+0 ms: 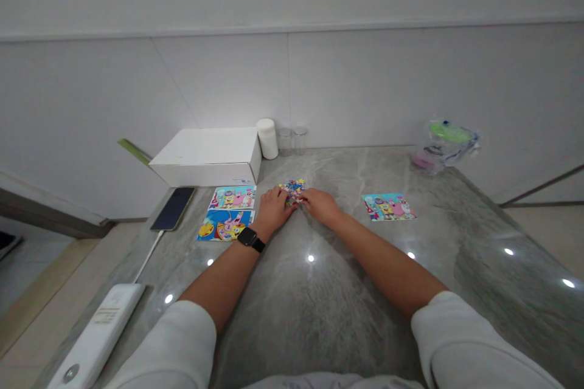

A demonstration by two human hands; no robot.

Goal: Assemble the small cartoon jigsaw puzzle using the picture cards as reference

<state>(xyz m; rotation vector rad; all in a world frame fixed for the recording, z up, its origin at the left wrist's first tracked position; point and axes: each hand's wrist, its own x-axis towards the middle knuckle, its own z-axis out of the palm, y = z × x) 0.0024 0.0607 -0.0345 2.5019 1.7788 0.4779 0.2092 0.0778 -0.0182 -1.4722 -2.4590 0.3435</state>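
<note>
Left of the jigsaw-piece pile (294, 185) on the counter (314, 310): two cartoon pictures (233, 197). Left hand (272, 211) at pile's left edge, fingers bent low; grip can't be told. Light fingertips and pieces spread flat probably work best. Right hand (320, 204) at pile's right edge, fingers curled in; hold hidden. Well right of pile: another cartoon picture (389, 207).

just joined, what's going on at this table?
A person has both hands at a small heap of colourful pieces, the left hand on its left side and the right hand on its right. Whether either hand grips a piece is too small to tell. Two cartoon cards lie to the left, and a third card lies apart on the right.
</note>
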